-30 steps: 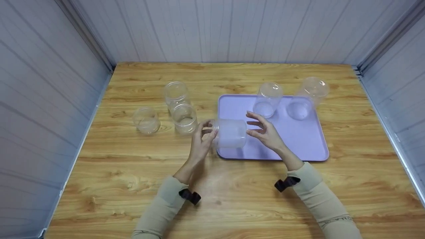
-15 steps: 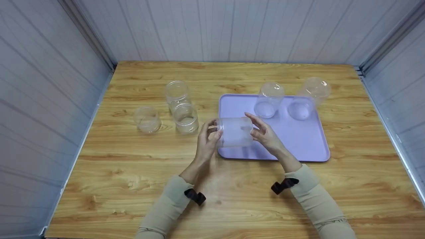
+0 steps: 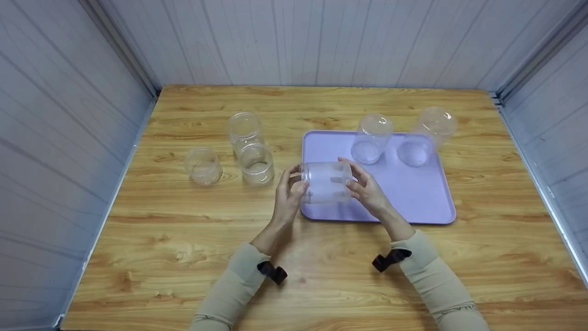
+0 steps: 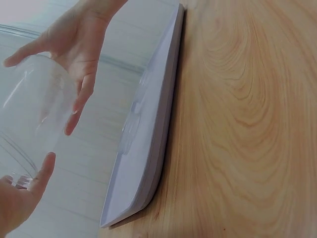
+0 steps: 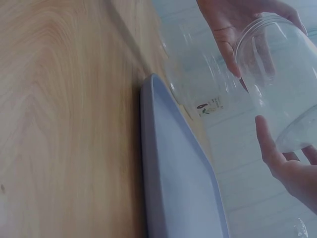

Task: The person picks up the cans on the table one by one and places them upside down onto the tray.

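Soft light glints on the held clear jar, and both wrist views look hazy.

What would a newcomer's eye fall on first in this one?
Probably the purple tray, the boldest colour in the head view, on the right half of the table. Next comes the clear jar held sideways between the left hand and right hand. Two more jars stand at the tray's far side, and three others on the table to its left.
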A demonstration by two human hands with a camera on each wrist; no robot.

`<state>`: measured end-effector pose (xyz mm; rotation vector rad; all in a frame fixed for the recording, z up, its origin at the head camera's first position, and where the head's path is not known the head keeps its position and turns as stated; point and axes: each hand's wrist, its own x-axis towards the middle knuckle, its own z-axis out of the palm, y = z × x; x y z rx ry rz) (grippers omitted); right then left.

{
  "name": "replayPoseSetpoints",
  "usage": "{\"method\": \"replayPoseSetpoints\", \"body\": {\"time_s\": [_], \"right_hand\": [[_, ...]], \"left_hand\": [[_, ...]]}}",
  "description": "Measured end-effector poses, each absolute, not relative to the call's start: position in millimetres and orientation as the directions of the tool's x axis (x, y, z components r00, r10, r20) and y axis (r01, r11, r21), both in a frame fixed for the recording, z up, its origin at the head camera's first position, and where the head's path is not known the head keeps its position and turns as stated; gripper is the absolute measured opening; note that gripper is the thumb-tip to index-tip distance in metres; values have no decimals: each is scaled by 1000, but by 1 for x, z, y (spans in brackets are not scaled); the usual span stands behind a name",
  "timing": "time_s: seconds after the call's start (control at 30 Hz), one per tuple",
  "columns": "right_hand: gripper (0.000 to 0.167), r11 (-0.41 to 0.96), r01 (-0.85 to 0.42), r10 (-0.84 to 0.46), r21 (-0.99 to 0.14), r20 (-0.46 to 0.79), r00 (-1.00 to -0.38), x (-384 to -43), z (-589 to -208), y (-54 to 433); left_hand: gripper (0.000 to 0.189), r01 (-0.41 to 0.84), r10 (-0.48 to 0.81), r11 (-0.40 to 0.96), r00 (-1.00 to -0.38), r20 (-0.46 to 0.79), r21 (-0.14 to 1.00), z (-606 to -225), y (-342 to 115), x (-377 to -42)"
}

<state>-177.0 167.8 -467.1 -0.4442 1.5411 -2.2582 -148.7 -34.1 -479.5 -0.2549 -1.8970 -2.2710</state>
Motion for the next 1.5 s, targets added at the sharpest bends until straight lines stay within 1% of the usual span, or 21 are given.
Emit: {"method": "replayPoseSetpoints", "body": {"time_s": [0.13, 0.2, 0.4, 0.5, 0.57, 0.67, 0.8, 0.93, 1.07, 1.17, 1.33, 1.5], "right_hand": [[68, -334, 119, -450, -935, 47, -892, -176, -468, 166], [67, -331, 120, -444, -936, 43, -895, -176, -467, 165], [75, -316, 100, -427, -943, 48, -903, -178, -464, 162], [74, -304, 85, -415, -949, 52, -908, -180, -462, 161], [71, -290, 71, -410, -954, 57, -910, -181, -461, 160], [66, -258, 51, -403, -965, 59, -913, -183, -458, 160], [64, -218, 33, -392, -975, 57, -918, -187, -455, 160], [61, -196, 12, -363, -981, 61, -930, -192, -452, 160], [60, -122, -56, -335, -991, 94, -938, -199, -448, 158], [61, -51, -91, -317, -995, 103, -943, -204, -445, 156], [66, 73, -110, -284, -991, 85, -955, -213, -438, 153], [69, 181, -103, -228, -978, 60, -972, -223, -432, 150]], "left_hand": [[46, 237, -10, -173, -971, 239, 956, -483, -36, -150], [45, 227, 4, -169, -973, 231, 959, -481, -37, -151], [46, 233, 45, -131, -970, 241, 964, -466, -41, -148], [47, 250, 35, -102, -966, 254, 963, -455, -43, -145], [47, 263, 30, -84, -963, 266, 961, -449, -44, -143], [46, 289, 28, -73, -956, 292, 955, -447, -46, -143], [43, 316, 13, -40, -948, 317, 948, -446, -51, -145], [37, 306, -35, 12, -951, 306, 952, -444, -55, -147], [33, 277, -97, 62, -954, 282, 959, -446, -59, -150], [28, 273, -127, 93, -951, 283, 958, -456, -63, -155], [24, 305, -148, 166, -932, 330, 938, -473, -69, -164], [24, 307, -158, 305, -917, 366, 902, -475, -77, -168]]}}
